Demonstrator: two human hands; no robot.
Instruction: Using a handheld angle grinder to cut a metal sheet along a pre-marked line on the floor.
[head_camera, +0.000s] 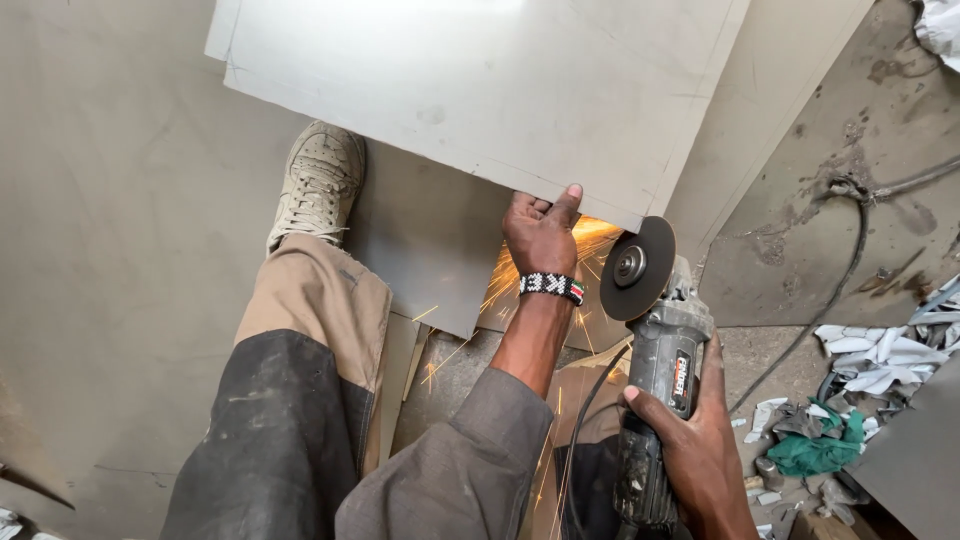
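My left hand, with a beaded black-and-white wristband, grips the near edge of a large grey metal sheet and lifts it. My right hand holds the body of a grey angle grinder. Its dark cutting disc meets the sheet's edge just right of my left hand. Orange sparks spray down and toward me beneath my left wrist. Another grey sheet lies flat beneath.
My left foot in a beige shoe stands on the lower sheet. The grinder's black cable runs across the concrete floor at right. Metal offcuts and a green rag lie piled at lower right.
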